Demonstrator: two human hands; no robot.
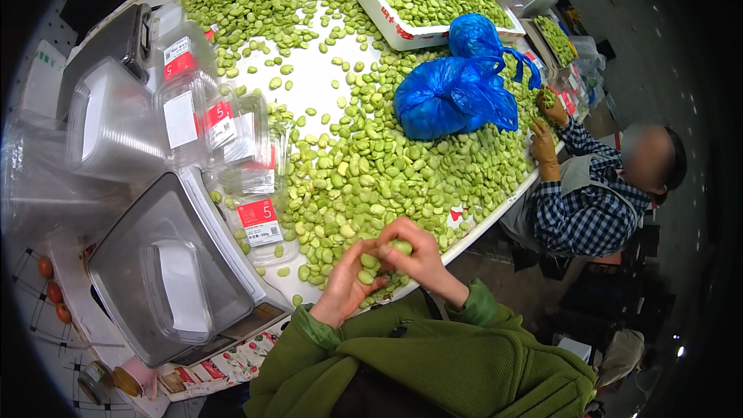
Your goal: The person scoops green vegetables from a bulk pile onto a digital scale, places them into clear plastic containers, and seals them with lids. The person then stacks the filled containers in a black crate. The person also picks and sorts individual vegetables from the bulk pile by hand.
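Several shelled broad beans (369, 267) rest in my left hand (345, 288), its fingers curled around them. Between the thumb and fingers of my right hand (419, 255) is another green bean (401, 247). Both hands are close together above the table's front edge, just over a thick spread of loose broad beans (365, 186). To the left of my hands, a clear plastic box with a red-and-white label (261, 222) lies on the white tabletop (282, 285).
A weighing scale (215, 244) carries a grey tray with a clear container (177, 290). Stacked clear boxes (119, 119) stand behind it. Two tied blue bags (441, 98) sit among the beans near a full white foam box (400, 40). At right, a gloved person (586, 203) handles beans.
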